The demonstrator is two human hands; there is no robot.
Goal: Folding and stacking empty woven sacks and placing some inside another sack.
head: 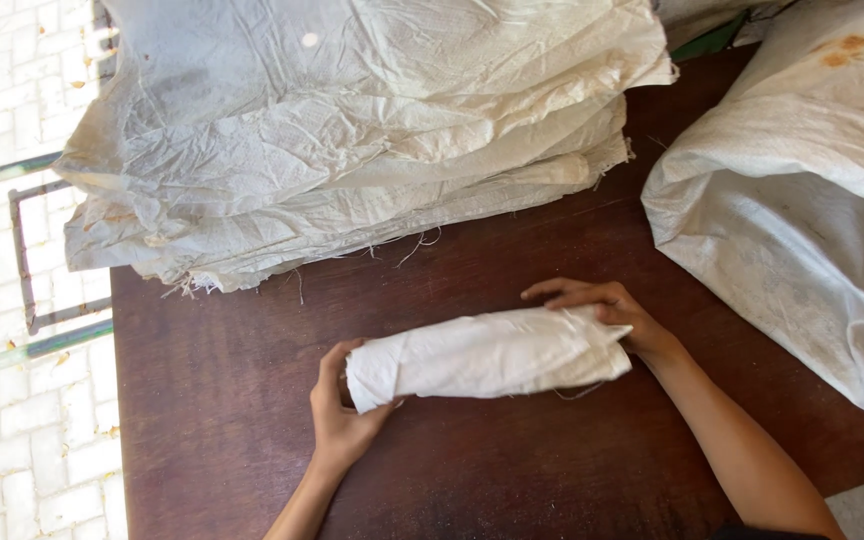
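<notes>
A white woven sack rolled into a tight bundle lies across the dark wooden table. My left hand grips the roll's left end from below, thumb and fingers wrapped around it. My right hand clasps the right end, fingers curled over the top where the loose edge folds. The roll rests on the tabletop between both hands.
A stack of flat white woven sacks with frayed edges fills the far side of the table and overhangs its left edge. Another large white sack with rust-coloured stains lies at the right. Pale brick paving and a metal frame show at the left.
</notes>
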